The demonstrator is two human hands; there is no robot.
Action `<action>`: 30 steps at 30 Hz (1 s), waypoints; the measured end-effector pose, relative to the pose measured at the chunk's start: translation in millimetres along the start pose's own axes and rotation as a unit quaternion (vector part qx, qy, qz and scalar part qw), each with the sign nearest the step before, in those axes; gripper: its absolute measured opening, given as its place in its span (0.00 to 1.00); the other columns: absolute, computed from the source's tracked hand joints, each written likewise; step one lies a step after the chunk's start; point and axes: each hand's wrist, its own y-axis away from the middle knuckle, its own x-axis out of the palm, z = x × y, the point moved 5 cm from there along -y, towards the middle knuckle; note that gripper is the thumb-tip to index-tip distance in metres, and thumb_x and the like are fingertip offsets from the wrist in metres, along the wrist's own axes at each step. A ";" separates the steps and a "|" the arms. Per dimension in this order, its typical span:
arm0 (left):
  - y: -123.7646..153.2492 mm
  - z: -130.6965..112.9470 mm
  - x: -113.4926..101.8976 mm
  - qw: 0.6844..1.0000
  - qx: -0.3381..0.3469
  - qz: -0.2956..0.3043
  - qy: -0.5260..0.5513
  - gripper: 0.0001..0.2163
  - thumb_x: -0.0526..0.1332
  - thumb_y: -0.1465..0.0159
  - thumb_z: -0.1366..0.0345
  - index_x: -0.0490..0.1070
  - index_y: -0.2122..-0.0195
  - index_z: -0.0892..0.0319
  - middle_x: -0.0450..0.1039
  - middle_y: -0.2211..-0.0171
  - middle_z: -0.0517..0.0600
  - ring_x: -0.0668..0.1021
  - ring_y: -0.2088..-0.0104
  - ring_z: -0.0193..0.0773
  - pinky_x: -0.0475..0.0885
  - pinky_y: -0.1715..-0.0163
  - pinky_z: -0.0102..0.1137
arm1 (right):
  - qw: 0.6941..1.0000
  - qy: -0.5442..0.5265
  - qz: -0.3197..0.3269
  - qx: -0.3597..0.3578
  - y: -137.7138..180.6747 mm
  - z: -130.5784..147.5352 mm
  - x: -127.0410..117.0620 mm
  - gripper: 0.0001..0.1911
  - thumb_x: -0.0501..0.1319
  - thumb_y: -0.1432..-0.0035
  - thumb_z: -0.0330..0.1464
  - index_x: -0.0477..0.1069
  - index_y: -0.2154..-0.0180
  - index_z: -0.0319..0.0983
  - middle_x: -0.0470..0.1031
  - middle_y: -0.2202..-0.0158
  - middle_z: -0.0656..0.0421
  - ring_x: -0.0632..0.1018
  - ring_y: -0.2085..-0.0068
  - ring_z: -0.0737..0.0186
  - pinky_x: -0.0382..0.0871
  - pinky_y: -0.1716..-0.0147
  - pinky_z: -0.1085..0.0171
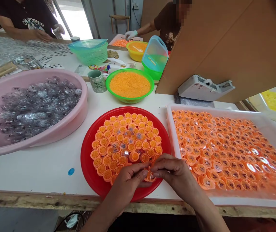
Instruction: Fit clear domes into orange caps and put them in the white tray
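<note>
Over the near right part of a red round tray (87, 161), my left hand (130, 177) and my right hand (173, 169) meet, both closed in a pinch on one small orange cup-shaped piece with a clear domed cover (151, 176). Many orange cups (116, 156) filled with small orange bits stand close together on the tray. Among them lie several loose clear domes (123, 146). To my right, a white bin (173, 129) holds rows of orange cups topped with printed clear covers (221, 161).
A pink basin (80, 119) of clear domes stands left. Beyond the tray are a green bowl (109, 85) of orange bits, a mug (96, 82) and a tape dispenser (201, 88) before a cardboard panel (215, 42). Two people work across the table; a blue disc (71, 171) lies nearby.
</note>
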 end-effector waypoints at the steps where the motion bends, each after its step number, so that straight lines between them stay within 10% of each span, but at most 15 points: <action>1: -0.2 0.4 1.3 1.000 0.001 0.004 -0.005 0.17 0.68 0.44 0.54 0.80 0.56 0.54 0.78 0.55 0.51 0.79 0.55 0.49 0.76 0.52 0.44 | 0.999 0.025 0.001 -0.021 0.2 2.8 1.5 0.07 0.65 0.44 0.28 0.80 0.71 0.44 0.75 0.70 0.60 0.77 0.68 0.63 0.71 0.68 0.65; 11: 3.6 -0.3 -3.3 0.973 0.142 -0.054 -0.171 0.18 0.66 0.42 0.64 0.76 0.50 0.50 0.79 0.53 0.51 0.79 0.52 0.48 0.72 0.46 0.43 | 0.992 0.028 -0.111 0.051 23.2 -16.4 15.7 0.03 0.63 0.41 0.35 0.73 0.66 0.43 0.78 0.73 0.61 0.78 0.73 0.62 0.72 0.74 0.67; 18: 15.3 -11.1 4.5 0.899 0.321 -0.064 -0.291 0.20 0.61 0.37 0.70 0.71 0.44 0.48 0.76 0.48 0.48 0.79 0.50 0.40 0.74 0.47 0.33 | 0.974 0.051 -0.218 -0.047 34.6 1.7 10.4 0.02 0.67 0.46 0.29 0.77 0.70 0.43 0.79 0.75 0.63 0.78 0.75 0.66 0.73 0.73 0.71; 30: 17.3 -14.2 9.8 0.875 0.353 -0.070 -0.324 0.19 0.61 0.36 0.72 0.70 0.44 0.52 0.77 0.50 0.49 0.80 0.52 0.37 0.74 0.49 0.28 | 0.979 -0.051 -0.195 -0.007 32.7 -6.8 10.5 0.03 0.68 0.47 0.29 0.77 0.71 0.43 0.77 0.76 0.64 0.78 0.76 0.68 0.74 0.75 0.73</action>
